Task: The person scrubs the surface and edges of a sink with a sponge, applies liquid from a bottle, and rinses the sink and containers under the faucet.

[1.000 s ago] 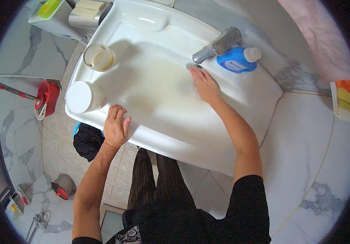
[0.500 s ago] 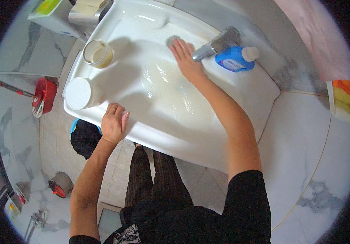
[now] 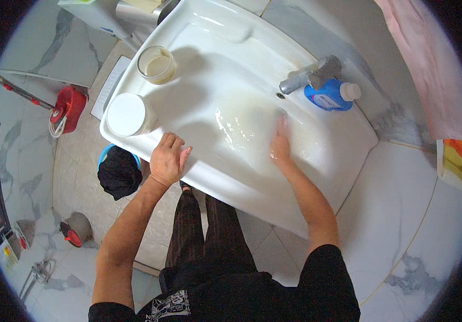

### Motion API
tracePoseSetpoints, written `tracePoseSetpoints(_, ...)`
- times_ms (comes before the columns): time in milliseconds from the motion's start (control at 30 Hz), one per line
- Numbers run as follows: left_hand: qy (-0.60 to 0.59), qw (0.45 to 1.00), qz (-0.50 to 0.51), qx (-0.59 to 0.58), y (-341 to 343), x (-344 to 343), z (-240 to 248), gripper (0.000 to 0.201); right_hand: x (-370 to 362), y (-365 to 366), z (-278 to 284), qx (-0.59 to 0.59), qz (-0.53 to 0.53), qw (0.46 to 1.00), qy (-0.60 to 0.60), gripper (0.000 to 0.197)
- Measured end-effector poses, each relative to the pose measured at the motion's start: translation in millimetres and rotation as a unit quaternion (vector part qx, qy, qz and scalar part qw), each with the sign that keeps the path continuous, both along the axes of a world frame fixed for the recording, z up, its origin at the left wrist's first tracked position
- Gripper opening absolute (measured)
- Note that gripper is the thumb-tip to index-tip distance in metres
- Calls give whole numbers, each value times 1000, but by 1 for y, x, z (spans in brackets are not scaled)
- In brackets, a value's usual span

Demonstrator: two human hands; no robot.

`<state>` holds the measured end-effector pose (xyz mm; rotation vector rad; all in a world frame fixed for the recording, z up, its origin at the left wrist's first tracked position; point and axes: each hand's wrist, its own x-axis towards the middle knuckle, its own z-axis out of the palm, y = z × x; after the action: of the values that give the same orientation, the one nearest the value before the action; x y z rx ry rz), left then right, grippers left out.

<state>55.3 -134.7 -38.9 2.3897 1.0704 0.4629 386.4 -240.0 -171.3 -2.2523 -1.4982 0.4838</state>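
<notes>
Right hand (image 3: pixel 280 144): fingers extended and flat, pressed against the wet inner wall of the white wash basin (image 3: pixel 344 155), gripping nothing; the fingertips blur slightly, pointing toward 12 o'clock, just below the drain-side overflow hole and the metal tap (image 3: pixel 310 76). Left hand (image 3: pixel 167 161): fingers spread and loosely curved over the near rim of the basin, palm down, holding no object, apparently bracing.

The basin occupies the upper centre of the view. Its long axis runs from about 10 o'clock to 4 o'clock; the tap side faces 1 o'clock, the front rim faces 7 o'clock toward the person. A shallow film of cloudy water lies in the bowl around the right hand.

Handling, as a judgement: the basin is a fixed, rigid, glazed ceramic body, hard and likely heavy, not to be lifted; its wet glaze probably offers little friction, so a flat palm slides easily, and the dry front rim is the secure place to hold.

Outward: a blue bottle with white cap (image 3: pixel 329 95) lies just beside the tap at 1 o'clock. A white lidded jar (image 3: pixel 127 114) and a clear cup of yellowish liquid (image 3: pixel 156 64) stand on the left ledge, at 9 and 11 o'clock of the bowl. A red mop head (image 3: pixel 67 109) rests on the floor farther left.
</notes>
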Motion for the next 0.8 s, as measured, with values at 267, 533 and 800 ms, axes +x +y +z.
tracePoseSetpoints(267,-4,1000,-4,4,2,3,1,23,-62,78,3,-74,43,989,-124,62)
tracePoseSetpoints(533,-8,1000,-7,-5,2,2,3,24,-120,139,2,158,-42,986,20,62)
tracePoseSetpoints(800,-11,1000,-19,11,2,7,2,23,-180,143,8,111,62,992,23,65)
